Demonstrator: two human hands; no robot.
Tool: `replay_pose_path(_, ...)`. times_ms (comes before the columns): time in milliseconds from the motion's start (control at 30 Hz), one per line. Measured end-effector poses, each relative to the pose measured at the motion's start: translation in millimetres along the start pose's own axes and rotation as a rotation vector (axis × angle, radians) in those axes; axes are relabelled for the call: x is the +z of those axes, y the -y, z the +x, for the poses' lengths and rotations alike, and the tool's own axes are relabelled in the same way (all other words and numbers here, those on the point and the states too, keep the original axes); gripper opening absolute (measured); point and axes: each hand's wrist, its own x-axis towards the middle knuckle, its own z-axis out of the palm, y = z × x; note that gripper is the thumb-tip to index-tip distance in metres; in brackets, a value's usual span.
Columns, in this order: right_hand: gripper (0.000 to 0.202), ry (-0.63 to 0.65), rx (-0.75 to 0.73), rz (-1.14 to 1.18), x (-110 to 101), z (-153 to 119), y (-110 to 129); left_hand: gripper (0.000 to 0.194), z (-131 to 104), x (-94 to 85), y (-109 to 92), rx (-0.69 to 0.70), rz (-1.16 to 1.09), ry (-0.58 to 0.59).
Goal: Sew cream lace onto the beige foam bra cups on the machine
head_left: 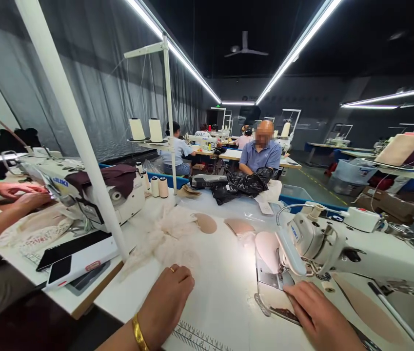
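My left hand, with a ring and a gold bracelet, is over the white tabletop at the front edge of a sheer cream lace piece. Its fingers are bent and together, and their tips are hidden, so what they hold cannot be made out. At the sewing machine, my right hand lies with fingers stretched out beside the metal needle plate. A beige oval cup sits under the lit machine head. More beige pieces, an oval pad and a curved pad, rest farther back.
Another person's hands work at a second sewing machine on the left. Phones lie near a white thread-stand pole. Thread cones and a black plastic bag stand behind; a seated person faces me.
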Motion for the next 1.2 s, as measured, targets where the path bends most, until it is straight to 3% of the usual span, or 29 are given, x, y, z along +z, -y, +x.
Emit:
replay_pose_path(100, 0.022, 0.122, 0.017, 0.101, -9.6, 10.2, 45.6, 0.031, -0.4, 0.8, -9.8, 0.064, -0.216, -0.039)
replay_pose_path(167, 0.029, 0.120, -0.002, 0.179, -16.1, 16.8, 80.7, 0.027, 2.6, -5.6, -21.6, 0.077, -0.449, -0.044)
replay_pose_path(267, 0.071, 0.192, 0.049, 0.332, -24.0, 28.0, 127.6, 0.024, 14.7, -20.6, -37.8, -0.004, -0.798, -0.008)
replay_pose_path(333, 0.069, 0.214, 0.192, 0.497, -23.5, 36.0, 148.1, 0.028, 27.4, -26.1, -44.2, -0.092, -0.980, 0.008)
replay_pose_path(433, 0.041, 0.155, 0.431, 0.751, -9.8, 45.6, 156.7, 0.041, 46.4, -20.3, -45.5, -0.264, -1.177, 0.070)
replay_pose_path(533, 0.045, 0.100, 0.571, 0.861, 8.1, 49.7, 142.3, 0.057, 54.4, -2.5, -37.9, -0.371, -1.287, 0.195)
replay_pose_path(600, 0.042, 0.063, 0.566, 0.728, 11.4, 48.1, 127.9, 0.066, 50.7, 8.9, -30.0, -0.336, -1.250, 0.239)
replay_pose_path(700, 0.037, -0.001, 0.453, 0.471, -3.6, 39.6, 114.4, 0.074, 36.3, 15.1, -17.4, -0.260, -1.025, 0.171)
replay_pose_path(800, 0.044, 0.154, 0.300, 0.468, -28.3, 30.8, 120.4, 0.076, 23.2, 8.1, -7.4, -0.110, -0.867, 0.134)
replay_pose_path(867, 0.066, 0.278, 0.132, 0.416, -35.9, 27.6, 131.5, 0.097, 19.0, 2.8, -4.4, 0.068, -0.781, 0.170)
replay_pose_path(933, 0.066, 0.313, -0.025, 0.227, -32.2, 26.3, 141.4, 0.115, 18.1, 1.8, -5.3, 0.234, -0.645, 0.195)
replay_pose_path(967, 0.052, 0.305, -0.073, 0.117, -27.4, 26.1, 144.5, 0.111, 18.6, 3.1, -6.8, 0.291, -0.576, 0.183)
replay_pose_path(1000, 0.035, 0.292, -0.099, 0.025, -22.1, 26.1, 146.0, 0.095, 19.6, 5.2, -8.7, 0.336, -0.520, 0.169)
replay_pose_path(1067, 0.022, 0.243, -0.095, -0.047, -14.5, 26.4, 145.0, 0.035, 22.3, 9.9, -12.4, 0.383, -0.468, 0.157)
replay_pose_path(1100, 0.018, 0.225, -0.082, -0.015, -13.5, 26.6, 143.4, 0.017, 23.9, 11.6, -13.7, 0.389, -0.470, 0.160)
replay_pose_path(1133, 0.013, 0.220, -0.071, 0.050, -14.2, 26.5, 141.5, 0.020, 25.4, 12.6, -14.5, 0.390, -0.480, 0.171)
replay_pose_path(1200, 0.030, 0.254, -0.079, 0.188, -18.5, 25.0, 138.3, 0.027, 28.1, 12.0, -15.3, 0.369, -0.507, 0.166)
